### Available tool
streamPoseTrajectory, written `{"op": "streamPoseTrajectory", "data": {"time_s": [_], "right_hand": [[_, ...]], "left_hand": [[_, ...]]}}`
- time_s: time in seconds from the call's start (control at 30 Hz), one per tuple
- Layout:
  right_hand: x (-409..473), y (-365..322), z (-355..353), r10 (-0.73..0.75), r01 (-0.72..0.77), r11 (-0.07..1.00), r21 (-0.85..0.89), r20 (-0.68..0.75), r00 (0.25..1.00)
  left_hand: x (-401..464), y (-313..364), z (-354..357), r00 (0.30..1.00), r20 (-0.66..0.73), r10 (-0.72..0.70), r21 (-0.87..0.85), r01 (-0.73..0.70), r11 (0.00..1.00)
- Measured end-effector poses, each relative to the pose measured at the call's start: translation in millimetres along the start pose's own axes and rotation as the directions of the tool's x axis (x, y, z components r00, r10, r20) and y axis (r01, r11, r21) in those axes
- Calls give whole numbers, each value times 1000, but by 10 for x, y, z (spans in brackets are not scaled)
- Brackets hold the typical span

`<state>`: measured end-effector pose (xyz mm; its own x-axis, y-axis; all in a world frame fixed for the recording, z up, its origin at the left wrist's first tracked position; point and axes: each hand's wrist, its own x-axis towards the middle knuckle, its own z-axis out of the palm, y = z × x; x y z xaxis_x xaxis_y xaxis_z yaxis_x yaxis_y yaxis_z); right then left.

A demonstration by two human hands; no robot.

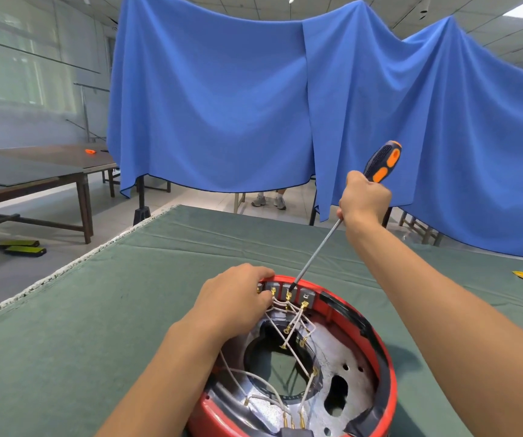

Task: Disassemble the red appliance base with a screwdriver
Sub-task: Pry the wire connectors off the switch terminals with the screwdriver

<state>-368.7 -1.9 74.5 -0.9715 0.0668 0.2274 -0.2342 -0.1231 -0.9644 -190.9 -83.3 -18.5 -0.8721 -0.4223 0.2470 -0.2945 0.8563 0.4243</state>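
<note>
The round red plastic appliance base, open side up with white wires and gold clips inside, is set on the green cloth-covered table, close to the near edge. Its far rim is held by the left hand, with the fingers curled over the edge. The long screwdriver with the black and orange handle is gripped tight in the right hand, fingers wrapped round the handle. Its tip is placed at the row of grey blocks on the far wall. For a good turn, the tip should probably be seated square in the screw and pushed firmly, and the base kept steady. The wires could get snagged, so care is needed.
</note>
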Motion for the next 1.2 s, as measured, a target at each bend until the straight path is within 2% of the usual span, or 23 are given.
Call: {"op": "streamPoseTrajectory", "data": {"time_s": [0.17,0.37,0.47,0.6,0.87,1.03,1.2], "right_hand": [[189,202,73,113,-117,991,-70,-51,992],[319,363,225,156,-162,982,-96,-72,985],[320,452,284,167,-170,976,-139,-30,985],[129,609,450,182,-162,969,-186,96,979],[48,259,254,100,-96,995,-32,137,986],[-13,-32,-27,36,-45,986,160,62,997],[-168,-208,-137,-81,73,941,330,10,997]], "left_hand": [[15,-21,17,1000,-8,7,-6,-7,1000],[21,-33,6,1000,-2,27,-2,-27,1000],[22,-41,11,999,-13,35,-4,-35,999],[29,-61,34,999,-14,29,-8,-29,1000],[18,-34,17,1000,-13,22,-9,-22,1000],[19,-26,-2,1000,-18,5,-18,-6,1000],[15,-26,2,1000,-13,-11,-14,11,1000]]}}
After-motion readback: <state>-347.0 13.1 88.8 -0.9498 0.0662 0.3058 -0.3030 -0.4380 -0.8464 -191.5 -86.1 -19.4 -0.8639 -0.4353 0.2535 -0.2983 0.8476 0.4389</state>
